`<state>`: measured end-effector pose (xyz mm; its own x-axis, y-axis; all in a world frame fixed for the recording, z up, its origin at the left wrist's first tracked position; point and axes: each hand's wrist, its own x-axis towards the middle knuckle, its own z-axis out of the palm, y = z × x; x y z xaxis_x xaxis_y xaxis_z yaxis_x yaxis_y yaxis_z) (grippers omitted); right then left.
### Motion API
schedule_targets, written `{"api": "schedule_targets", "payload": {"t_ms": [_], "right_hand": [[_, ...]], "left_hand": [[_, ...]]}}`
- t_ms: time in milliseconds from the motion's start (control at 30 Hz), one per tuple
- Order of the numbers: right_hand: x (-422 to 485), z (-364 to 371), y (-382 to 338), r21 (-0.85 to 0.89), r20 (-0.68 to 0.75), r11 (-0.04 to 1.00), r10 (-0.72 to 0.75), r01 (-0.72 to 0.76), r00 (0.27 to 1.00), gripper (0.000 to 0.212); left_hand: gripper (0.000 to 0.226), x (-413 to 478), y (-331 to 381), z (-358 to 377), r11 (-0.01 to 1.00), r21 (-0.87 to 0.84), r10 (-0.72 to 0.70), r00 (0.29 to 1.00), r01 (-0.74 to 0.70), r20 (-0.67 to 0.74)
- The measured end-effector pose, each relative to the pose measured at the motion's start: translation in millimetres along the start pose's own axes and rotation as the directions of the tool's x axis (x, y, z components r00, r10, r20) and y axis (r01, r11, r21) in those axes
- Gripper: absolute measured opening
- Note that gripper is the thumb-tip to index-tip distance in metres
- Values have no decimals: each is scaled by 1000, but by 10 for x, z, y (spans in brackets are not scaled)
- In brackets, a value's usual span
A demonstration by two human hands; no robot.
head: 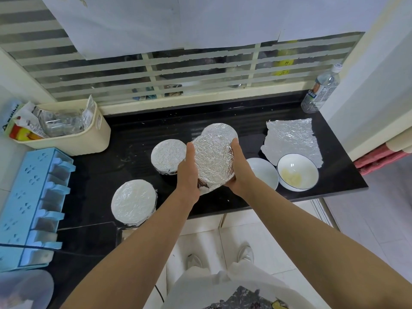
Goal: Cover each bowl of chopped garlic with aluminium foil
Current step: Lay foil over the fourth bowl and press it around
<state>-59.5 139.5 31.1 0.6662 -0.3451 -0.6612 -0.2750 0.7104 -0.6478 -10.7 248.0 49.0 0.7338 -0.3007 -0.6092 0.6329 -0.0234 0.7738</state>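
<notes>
A black stone countertop [138, 139] is seen, with a crinkled flat sheet of aluminium foil [294, 139] laid at its far right. Three foil-covered round bowls are stood on it: the front bowl [133, 201], the middle bowl [168, 156] and the rear bowl [219, 129]. A fourth foil-wrapped bowl [213, 161] is gripped between the left hand [188, 175] and the right hand [237, 172] and tilted toward the camera. The thumbs are laid along its foil rim at either side, while the fingers are hidden beneath it. A white blue-rimmed bowl of chopped garlic [297, 171] is left uncovered at the sheet's near edge.
</notes>
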Motion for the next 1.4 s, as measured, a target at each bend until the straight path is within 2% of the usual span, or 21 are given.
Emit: {"api": "schedule_targets", "payload": {"t_ms": [133, 267, 500, 600, 700, 800, 867, 933, 1000, 1067, 1133, 1200, 1300, 1400], "right_hand": [[20, -7, -7, 14, 4, 1000, -17, 17, 1000, 61], [39, -24, -7, -31, 14, 999, -20, 20, 1000, 59], [88, -65, 3, -87, 25, 996, 1, 1, 1000, 65], [110, -60, -5, -67, 18, 998, 7, -6, 1000, 64], [119, -57, -11, -47, -5, 999, 10, -11, 1000, 54], [137, -59, -5, 22, -60, 1000, -1, 3, 998, 53], [139, -66, -17, 64, -108, 998, -18, 25, 994, 48], [151, -92, -50, 80, -176, 995, -49, 64, 983, 43], [174, -123, -79, 75, -225, 990, -100, 119, 969, 48], [193, -126, -82, 73, -264, 982, -152, 177, 952, 57], [214, -115, -74, 63, -312, 971, -199, 230, 929, 63], [202, -82, -69, 29, -331, 961, -250, 275, 910, 63], [163, -26, -32, -18, -323, 952, -294, 305, 900, 57], [125, 29, 24, -42, -302, 955, -293, 294, 907, 59]], "left_hand": [[38, -4, 11, 2, 1000, -3, 7, 999, -7, 38], [49, 4, 25, -2, 1000, 7, 13, 999, -13, 30], [54, -12, 34, -4, 1000, 27, 4, 1000, -5, 24], [48, -21, 57, 2, 999, 30, -14, 1000, 13, 24], [46, -12, 84, -12, 999, 13, -45, 997, 44, 55], [56, -29, 179, -3, 994, -32, -101, 989, 105, 105], [66, 1, 215, -5, 996, 9, -91, 994, 91, 59], [66, 60, 205, -58, 993, 90, -74, 993, 82, -97], [62, 95, 162, -162, 975, 163, -122, 977, 151, -176], [66, 67, 118, -231, 928, 202, -299, 950, 312, -92], [77, 56, 70, -218, 878, 147, -469, 880, 455, 78], [85, 45, 55, -123, 846, -45, -507, 827, 532, 241], [82, 33, 123, 69, 779, -365, -402, 853, 510, 332], [71, 60, 165, 174, 763, -483, -325, 901, 429, 288]]}}
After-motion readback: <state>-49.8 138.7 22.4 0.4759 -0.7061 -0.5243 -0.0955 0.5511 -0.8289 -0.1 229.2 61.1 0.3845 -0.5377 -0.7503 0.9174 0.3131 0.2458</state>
